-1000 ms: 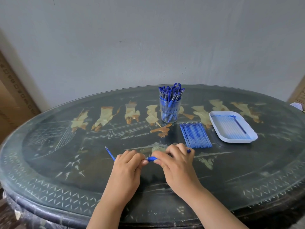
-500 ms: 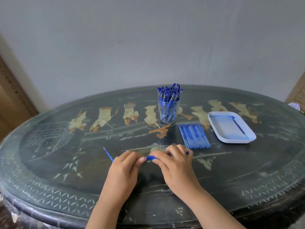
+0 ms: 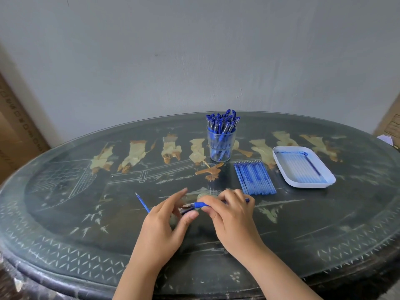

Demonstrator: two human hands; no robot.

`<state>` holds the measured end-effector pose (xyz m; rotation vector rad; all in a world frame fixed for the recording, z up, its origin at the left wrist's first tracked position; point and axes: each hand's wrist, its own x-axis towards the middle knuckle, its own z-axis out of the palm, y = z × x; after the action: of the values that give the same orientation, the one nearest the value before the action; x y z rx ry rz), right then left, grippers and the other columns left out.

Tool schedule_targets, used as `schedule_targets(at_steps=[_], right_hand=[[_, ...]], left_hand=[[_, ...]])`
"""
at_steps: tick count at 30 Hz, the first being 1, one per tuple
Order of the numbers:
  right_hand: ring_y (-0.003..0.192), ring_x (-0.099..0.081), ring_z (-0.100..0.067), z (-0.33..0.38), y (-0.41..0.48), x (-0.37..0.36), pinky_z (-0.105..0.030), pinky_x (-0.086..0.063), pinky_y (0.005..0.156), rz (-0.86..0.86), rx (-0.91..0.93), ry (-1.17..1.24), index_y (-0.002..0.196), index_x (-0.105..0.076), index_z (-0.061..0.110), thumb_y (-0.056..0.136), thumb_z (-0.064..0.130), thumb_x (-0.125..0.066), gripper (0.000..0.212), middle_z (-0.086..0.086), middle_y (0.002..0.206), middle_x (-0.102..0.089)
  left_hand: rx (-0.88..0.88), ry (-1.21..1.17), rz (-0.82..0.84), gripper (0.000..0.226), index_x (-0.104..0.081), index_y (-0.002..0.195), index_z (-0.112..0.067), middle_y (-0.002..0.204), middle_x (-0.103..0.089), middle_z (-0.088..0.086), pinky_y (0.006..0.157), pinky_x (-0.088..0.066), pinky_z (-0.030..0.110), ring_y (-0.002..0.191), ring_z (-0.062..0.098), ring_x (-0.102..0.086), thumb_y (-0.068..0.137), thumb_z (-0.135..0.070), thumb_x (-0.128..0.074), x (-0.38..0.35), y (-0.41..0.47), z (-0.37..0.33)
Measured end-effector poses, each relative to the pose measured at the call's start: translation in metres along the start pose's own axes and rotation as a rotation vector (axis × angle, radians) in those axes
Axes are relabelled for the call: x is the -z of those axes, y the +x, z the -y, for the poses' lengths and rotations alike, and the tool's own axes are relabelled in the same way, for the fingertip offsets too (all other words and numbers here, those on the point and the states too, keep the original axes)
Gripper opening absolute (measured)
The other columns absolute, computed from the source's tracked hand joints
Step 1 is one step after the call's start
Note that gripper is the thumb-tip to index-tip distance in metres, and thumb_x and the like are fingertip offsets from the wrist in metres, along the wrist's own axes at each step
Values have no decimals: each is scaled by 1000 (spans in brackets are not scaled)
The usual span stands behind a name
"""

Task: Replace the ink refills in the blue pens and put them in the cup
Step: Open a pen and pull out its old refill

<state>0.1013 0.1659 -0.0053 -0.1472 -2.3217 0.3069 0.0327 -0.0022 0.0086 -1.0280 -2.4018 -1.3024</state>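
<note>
Left hand hovers half open over the oval table, fingers spread, thumb by the pen's tip; whether it touches is unclear. A blue refill juts out from behind it. Right hand is closed around a blue pen, pinching its rubber grip. Beyond that pen stands the cup of pens; right of the cup lie loose refills, then a white tray.

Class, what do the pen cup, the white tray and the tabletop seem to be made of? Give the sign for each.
Pen cup: clear plastic or glass; the pens show through its wall.
White tray: probably plastic; thin, smooth rounded rim.
Tabletop: dark lacquered surface with pale inlaid figures, seemingly under glass, given the sheen.
</note>
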Motion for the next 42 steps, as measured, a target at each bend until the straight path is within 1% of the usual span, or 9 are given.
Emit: schedule_targets(at_steps=[3,6,11,16,22,25,28,33,42], right_hand=[[78,-46,-16,0,0,-1,-33,-25,71,-3,-3,-1,101,-61,40,95,38,-47,16,8,81,-48],[79,-45,-16,1,0,-1,-32,-23,71,-1,10,-19,99,-63,38,94,38,-47,17,8,81,-48],[79,-47,-17,2,-1,0,-34,-29,71,-6,35,-29,99,-65,38,95,39,-46,19,7,81,-48],[79,-48,-17,0,0,-1,-34,-26,73,-35,6,0,101,-65,39,93,35,-50,17,7,82,-49],[81,-48,-15,0,0,1,-35,-29,74,-47,-54,28,105,-64,40,96,36,-46,21,8,86,-50],[81,-47,-14,-2,-1,1,-35,-30,74,-51,-89,14,106,-66,40,96,37,-45,23,9,86,-49],[81,-46,-13,-3,0,1,-35,-29,75,-73,-170,11,105,-64,41,95,35,-46,21,9,85,-49],[80,-44,-14,-5,0,1,-37,-32,77,-98,-246,28,106,-60,43,95,33,-48,20,10,84,-46],[82,-47,-15,-3,-1,1,-37,-32,76,-58,-223,22,108,-59,44,96,35,-46,20,10,86,-48]], left_hand=[[-41,-11,-13,24,-54,110,-39,92,-65,-21,76,-45,16,83,4,-61,88,-37,-65,-1,0,-2],[-22,-18,-10,2,-54,94,-31,84,-61,-18,70,-45,18,78,6,-58,93,-30,-53,-1,0,-2],[73,0,46,26,-52,85,-27,79,-56,-16,67,-39,15,79,4,-51,92,-45,-36,-3,2,-3],[123,-27,9,37,-46,70,-23,66,-52,-7,62,-36,18,68,9,-46,92,-48,-28,0,2,-3],[135,-32,-53,29,-56,77,-23,66,-57,-9,65,-39,13,72,7,-53,93,-41,-40,2,2,-3],[138,-42,-138,6,-61,85,-21,76,-64,-11,71,-39,6,80,1,-57,91,-20,-61,2,3,-3],[50,18,-172,14,-68,84,-14,81,-64,-10,73,-39,3,79,-1,-58,79,-2,-75,3,5,-1],[-91,86,-40,23,-74,82,-21,83,-63,-16,76,-47,15,79,2,-60,71,-4,-84,0,5,5],[-123,180,15,21,-74,83,-22,86,-61,-9,71,-52,29,80,12,-60,74,-4,-77,-4,4,10]])
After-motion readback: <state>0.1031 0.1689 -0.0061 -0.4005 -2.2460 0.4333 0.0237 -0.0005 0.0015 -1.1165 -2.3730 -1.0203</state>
